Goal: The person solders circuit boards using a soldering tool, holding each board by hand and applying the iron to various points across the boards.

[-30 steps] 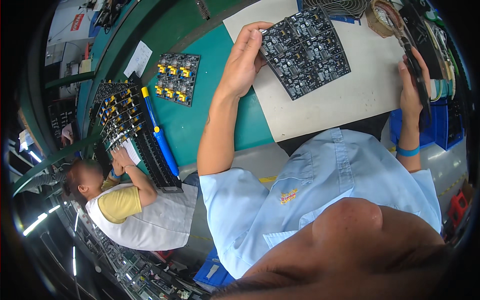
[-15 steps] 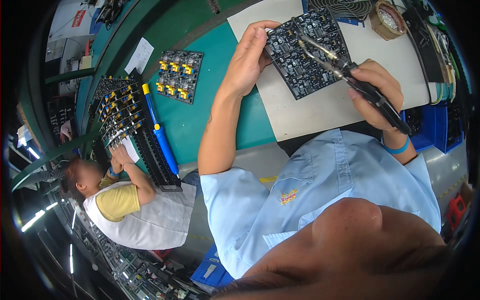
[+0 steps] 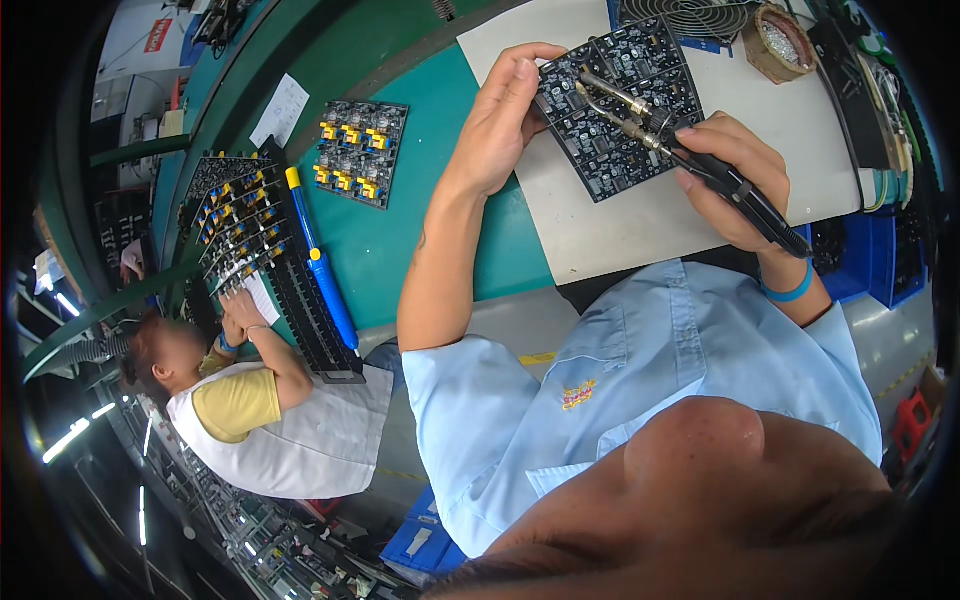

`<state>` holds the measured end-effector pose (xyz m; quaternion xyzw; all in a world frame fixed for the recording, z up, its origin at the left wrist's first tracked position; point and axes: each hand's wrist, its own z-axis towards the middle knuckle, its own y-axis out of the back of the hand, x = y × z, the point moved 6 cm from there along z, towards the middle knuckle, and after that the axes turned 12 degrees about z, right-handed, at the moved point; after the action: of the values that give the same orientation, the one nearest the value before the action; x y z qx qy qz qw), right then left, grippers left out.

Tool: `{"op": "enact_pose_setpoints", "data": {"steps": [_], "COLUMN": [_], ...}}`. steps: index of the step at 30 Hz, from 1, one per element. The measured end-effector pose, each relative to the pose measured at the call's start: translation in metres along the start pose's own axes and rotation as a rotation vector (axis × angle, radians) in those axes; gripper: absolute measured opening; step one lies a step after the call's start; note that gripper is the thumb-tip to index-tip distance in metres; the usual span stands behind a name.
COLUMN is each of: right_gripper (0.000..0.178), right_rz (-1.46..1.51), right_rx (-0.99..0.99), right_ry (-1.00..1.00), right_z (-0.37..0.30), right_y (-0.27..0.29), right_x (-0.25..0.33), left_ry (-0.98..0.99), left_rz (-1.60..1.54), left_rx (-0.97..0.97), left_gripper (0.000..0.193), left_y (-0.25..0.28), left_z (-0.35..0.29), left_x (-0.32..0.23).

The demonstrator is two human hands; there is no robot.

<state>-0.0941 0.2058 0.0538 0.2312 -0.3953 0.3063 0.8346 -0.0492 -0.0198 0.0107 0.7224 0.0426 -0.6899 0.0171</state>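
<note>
A black circuit board (image 3: 625, 110), crowded with small parts, lies tilted over the pale mat (image 3: 560, 230). At its left edge, my left hand (image 3: 500, 125) is closed, gripping the board between thumb and fingers. My right hand (image 3: 735, 180) is wrapped round the black handle of a pair of soldering tweezers (image 3: 740, 190). Their two metal arms reach over the board, tips slightly apart near its upper left part. Whether the tips touch a component is too small to tell.
Left on the green bench (image 3: 430, 230) lies a board with yellow parts (image 3: 360, 150). Beyond it are a blue desoldering pump (image 3: 325, 280) and racked boards (image 3: 240, 220). A coiled iron stand (image 3: 685, 15) and round tub (image 3: 778, 45) are at the back right. A co-worker (image 3: 270, 400) sits at left.
My right hand and the soldering tweezers have shifted left, bringing the tips further left over the board. The board and my left hand have moved very slightly right.
</note>
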Motion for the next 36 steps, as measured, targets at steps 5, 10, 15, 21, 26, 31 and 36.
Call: {"op": "enact_pose_setpoints", "data": {"steps": [5, 10, 15, 21, 26, 31, 36], "right_gripper": [0.042, 0.043, 0.045, 0.042, 0.039, 0.039, 0.039], "right_rz": [-0.007, -0.016, -0.031, -0.308, -0.356, -0.303, -0.217], "right_rx": [0.011, 0.017, -0.042, -0.399, -0.723, -0.710, -0.518], "right_ry": [-0.006, -0.035, -0.001, -0.032, -0.266, -0.307, -0.103], "right_z": [0.003, 0.003, -0.007, -0.060, -0.079, -0.085, -0.072], "right_y": [-0.001, 0.003, 0.022, 0.077, 0.118, 0.118, 0.094], "right_x": [0.001, 0.006, 0.014, 0.012, -0.009, -0.017, -0.009], "left_ry": [-0.018, -0.021, -0.016, 0.030, 0.049, 0.050, 0.045], "left_rz": [-0.015, -0.010, -0.046, -0.203, -0.211, -0.201, -0.195], "left_rx": [-0.014, -0.006, 0.028, 0.048, 0.043, 0.033, 0.030], "left_gripper": [0.037, 0.039, 0.047, 0.056, 0.056, 0.053, 0.051], "left_y": [0.001, 0.001, 0.002, 0.007, 0.007, 0.007, 0.007], "left_z": [0.000, 0.001, 0.005, 0.003, 0.003, 0.003, 0.003], "left_x": [0.000, 0.002, 0.003, 0.008, 0.012, 0.011, 0.009]}}
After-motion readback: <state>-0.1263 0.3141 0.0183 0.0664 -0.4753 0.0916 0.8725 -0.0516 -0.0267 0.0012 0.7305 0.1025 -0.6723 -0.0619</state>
